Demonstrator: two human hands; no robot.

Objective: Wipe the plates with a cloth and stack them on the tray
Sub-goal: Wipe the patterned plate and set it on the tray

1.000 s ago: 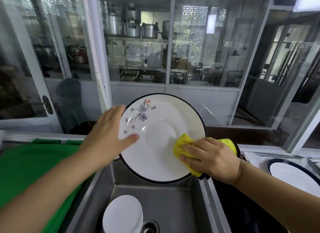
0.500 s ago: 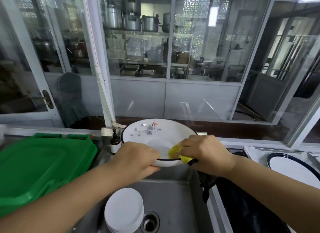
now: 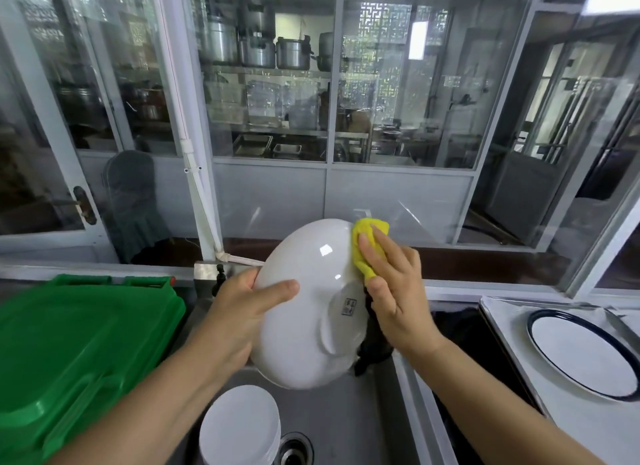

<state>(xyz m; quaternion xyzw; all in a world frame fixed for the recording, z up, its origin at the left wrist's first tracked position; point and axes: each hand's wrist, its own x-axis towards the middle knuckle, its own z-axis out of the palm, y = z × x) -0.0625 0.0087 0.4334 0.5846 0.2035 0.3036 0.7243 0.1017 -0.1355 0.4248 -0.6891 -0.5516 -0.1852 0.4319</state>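
Filling the lower middle of the view, the stainless steel sink (image 3: 363,412) serves as the landmark. Left of the sink lies a green plastic lid (image 3: 76,353). Right of the sink, a pale metal tray (image 3: 512,329) carries 1 white plate with a dark blue rim (image 3: 581,353). Above the sink, the large white ceramic plate (image 3: 304,312) is held tilted, underside toward the camera. Inside the sink, near its drain, sits a stack of plain white plates (image 3: 239,426). The left hand (image 3: 239,312) grips the big plate's left edge, thumb across the underside. The right hand (image 3: 394,288) presses a yellow cloth (image 3: 367,243) against the plate's upper right edge with straight fingers.
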